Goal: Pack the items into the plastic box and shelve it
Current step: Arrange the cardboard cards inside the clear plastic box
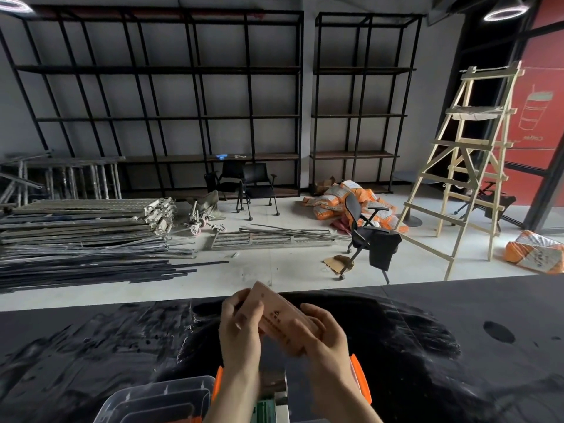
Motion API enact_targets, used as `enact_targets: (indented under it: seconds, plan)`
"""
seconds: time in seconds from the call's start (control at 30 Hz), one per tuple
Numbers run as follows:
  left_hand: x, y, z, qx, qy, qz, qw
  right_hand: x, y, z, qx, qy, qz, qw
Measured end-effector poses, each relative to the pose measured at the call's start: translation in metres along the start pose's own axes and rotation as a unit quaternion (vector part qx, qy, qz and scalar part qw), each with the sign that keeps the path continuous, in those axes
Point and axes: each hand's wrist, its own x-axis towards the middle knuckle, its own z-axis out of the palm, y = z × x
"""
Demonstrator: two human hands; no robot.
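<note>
Hands grip one pink packet [282, 320]: left hand [241, 329] at 9 o'clock end, right hand [325, 332] at 3. You lower it flat into plastic box [361, 380] at 6 o'clock, beside lid [158, 398].

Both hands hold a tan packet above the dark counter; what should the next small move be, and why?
Probably lower the tan packet toward the person and into the plastic box under the wrists. The left hand and right hand each have a grip on one end, holding it clear of the counter, and the orange-latched box seems to sit directly below. The clear lid lies off to its left.
</note>
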Motion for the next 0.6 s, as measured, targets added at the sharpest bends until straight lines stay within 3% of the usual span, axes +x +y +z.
enact_targets:
  seconds: [0.23, 0.33, 0.6]
  plan:
    - [0.008, 0.014, -0.001, 0.158, -0.084, 0.042, 0.983, 0.008, -0.013, -0.002, -0.006, -0.047, -0.016, 0.999]
    - [0.003, 0.009, 0.005, 0.134, -0.034, 0.023, 0.990, 0.003, -0.014, 0.009, 0.016, -0.035, -0.005, 0.999]
    - [-0.006, 0.014, 0.008, 0.067, -0.020, 0.060, 0.996, 0.005, -0.024, 0.016, -0.036, 0.022, 0.033, 0.999]
